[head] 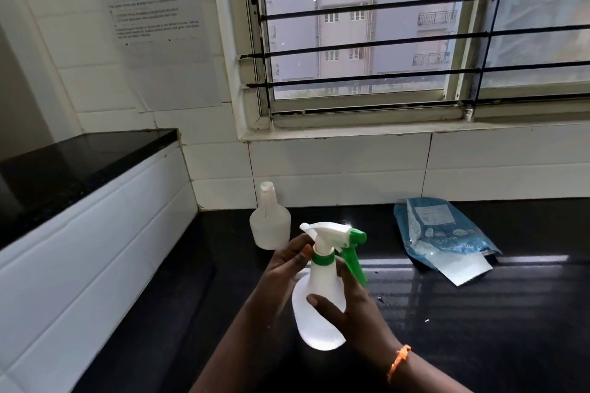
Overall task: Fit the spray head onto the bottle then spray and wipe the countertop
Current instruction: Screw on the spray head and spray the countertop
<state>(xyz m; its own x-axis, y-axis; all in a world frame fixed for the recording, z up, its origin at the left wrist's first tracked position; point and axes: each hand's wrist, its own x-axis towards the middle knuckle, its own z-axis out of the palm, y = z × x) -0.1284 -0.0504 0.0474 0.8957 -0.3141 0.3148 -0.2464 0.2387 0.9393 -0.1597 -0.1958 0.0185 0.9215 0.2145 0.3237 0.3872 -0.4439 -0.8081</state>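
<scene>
With the right hand point(348, 306) gripping the bottle point(319, 313) steady, the left hand point(287, 262) pinching the green collar point(322, 259) should twist until snug above the counter point(479, 329).

Black polished countertop point(479, 313) is being seen running along the white tiled wall under the window, window light being reflected across it. An uncapped translucent bottle point(269, 226) is being carried upright on it near the back left corner, just off the wall. A blue-and-white pouch point(443, 236) is being carried flat toward the right, well apart from that bottle. A few small white specks point(427, 320) are being seen on the surface near the front.
</scene>
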